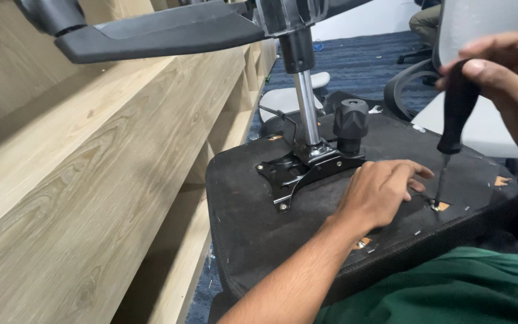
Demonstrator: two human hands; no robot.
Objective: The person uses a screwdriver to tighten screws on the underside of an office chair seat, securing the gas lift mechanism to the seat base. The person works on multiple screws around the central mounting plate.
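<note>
An upturned office chair seat (247, 198) lies across my lap, its black fabric underside facing up. A black metal mechanism plate (301, 171) with a chrome gas cylinder (307, 108) and a black knob (350, 123) is fixed near its middle. My left hand (382, 191) rests flat on the seat underside, fingers spread beside a screw (436, 207). My right hand (508, 78) grips the black handle of a screwdriver (454, 126), held upright with its tip on that screw at the seat's right side.
The chair's black star base (163, 33) sticks out overhead at the top. A light wooden shelf unit (91, 168) runs along the left. Blue carpet (361, 66) and other chair parts lie behind. A second person's leg shows at the top right.
</note>
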